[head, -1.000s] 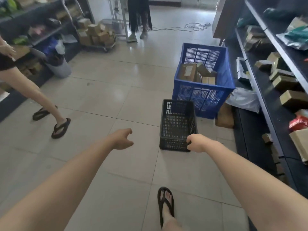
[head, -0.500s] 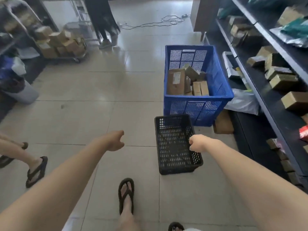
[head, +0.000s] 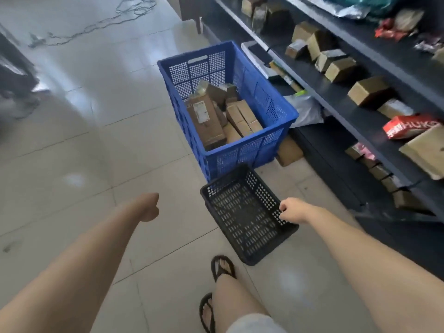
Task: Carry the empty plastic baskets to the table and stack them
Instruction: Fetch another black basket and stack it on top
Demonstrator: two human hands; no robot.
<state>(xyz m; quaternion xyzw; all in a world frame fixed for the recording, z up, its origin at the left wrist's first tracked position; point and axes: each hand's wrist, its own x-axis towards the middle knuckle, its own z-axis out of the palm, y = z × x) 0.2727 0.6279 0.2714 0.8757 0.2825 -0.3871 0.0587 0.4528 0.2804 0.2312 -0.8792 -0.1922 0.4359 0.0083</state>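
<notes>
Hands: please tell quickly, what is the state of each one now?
Left hand: closed in a loose fist, holding nothing.
Right hand: closed on the rim of the black basket.

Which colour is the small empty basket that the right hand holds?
Black, seen in the head view: the small basket held by the right hand.

Ahead of you on the pale tiled floor [head: 101,145] stands a large blue crate [head: 269,109] holding brown cardboard boxes [head: 206,121]. To your right runs dark shelving [head: 336,109] stocked with small cartons [head: 367,91] and a red packet [head: 406,126]. A white plastic bag [head: 307,109] lies under the shelf beside the crate. A loose cable [head: 96,25] trails across the far floor.
</notes>
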